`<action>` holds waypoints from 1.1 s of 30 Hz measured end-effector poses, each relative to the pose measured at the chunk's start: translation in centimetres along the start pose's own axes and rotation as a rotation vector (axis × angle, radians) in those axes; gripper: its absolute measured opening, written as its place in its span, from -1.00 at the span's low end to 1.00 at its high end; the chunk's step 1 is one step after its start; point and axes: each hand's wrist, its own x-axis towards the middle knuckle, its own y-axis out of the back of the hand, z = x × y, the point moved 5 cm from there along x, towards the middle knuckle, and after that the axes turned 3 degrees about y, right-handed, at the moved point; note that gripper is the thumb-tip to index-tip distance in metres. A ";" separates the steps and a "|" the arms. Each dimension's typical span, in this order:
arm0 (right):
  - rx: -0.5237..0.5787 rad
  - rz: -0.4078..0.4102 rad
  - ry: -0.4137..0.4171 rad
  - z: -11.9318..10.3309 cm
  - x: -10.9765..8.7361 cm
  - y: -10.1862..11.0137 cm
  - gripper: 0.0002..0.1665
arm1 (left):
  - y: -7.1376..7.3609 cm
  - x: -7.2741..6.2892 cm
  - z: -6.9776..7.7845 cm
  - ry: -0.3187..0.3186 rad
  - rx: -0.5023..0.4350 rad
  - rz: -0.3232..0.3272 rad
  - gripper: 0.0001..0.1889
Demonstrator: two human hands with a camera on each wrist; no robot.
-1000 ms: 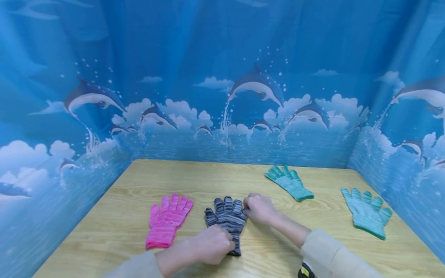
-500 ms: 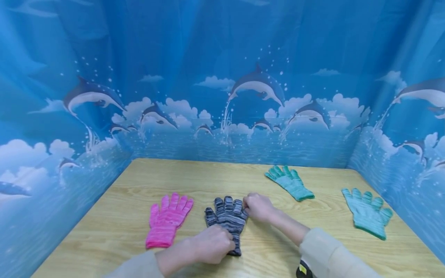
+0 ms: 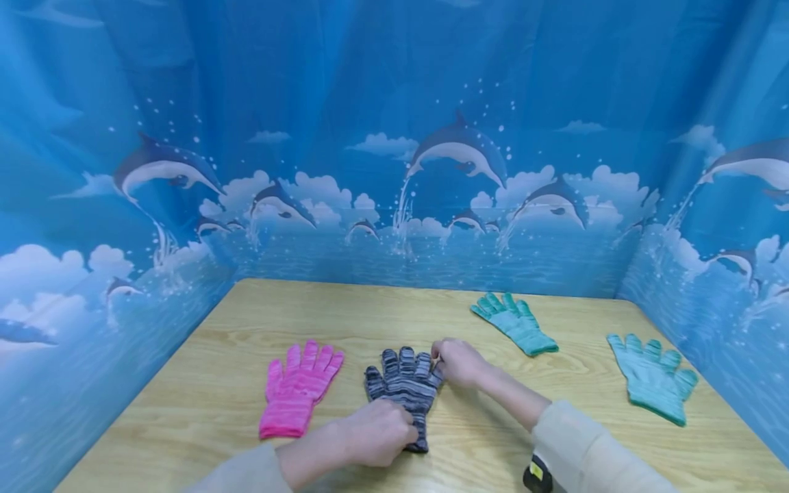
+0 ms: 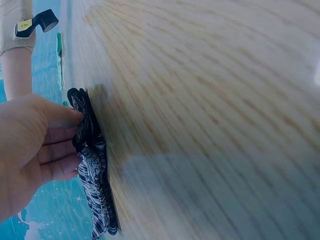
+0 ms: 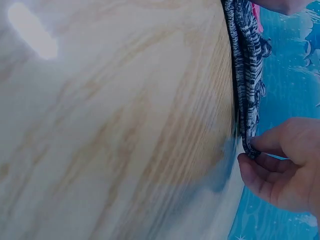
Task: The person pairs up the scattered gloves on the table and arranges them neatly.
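Note:
A black-and-white striped knit glove (image 3: 407,387) lies flat mid-table with its fingers toward the far side. My left hand (image 3: 379,435) holds it at the cuff, partly covering the wrist end; the left wrist view shows the thumb and curled fingers at the dark cuff (image 4: 87,117). At the glove's rightmost finger is my right hand (image 3: 459,363). Thumb and forefinger pinch that fingertip (image 5: 251,150) in the right wrist view. To the left lies a pink knit glove (image 3: 300,390), fingers spread.
Two green gloves lie on the right: one green glove (image 3: 514,324) near the back edge, another green glove (image 3: 653,378) by the right edge. The wooden table (image 3: 203,383) is enclosed by a blue dolphin-print curtain (image 3: 345,103). A wrist camera (image 3: 538,474) sits at the right sleeve.
My right hand has drawn the pinched glove finger slightly outward to the right and away from me. The left hand stays at the cuff, and the other gloves lie as before.

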 end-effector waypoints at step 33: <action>-0.190 0.039 0.070 -1.3 2.5 -0.4 -0.91 | 0.0 0.1 0.0 0.019 -0.032 -0.040 -0.89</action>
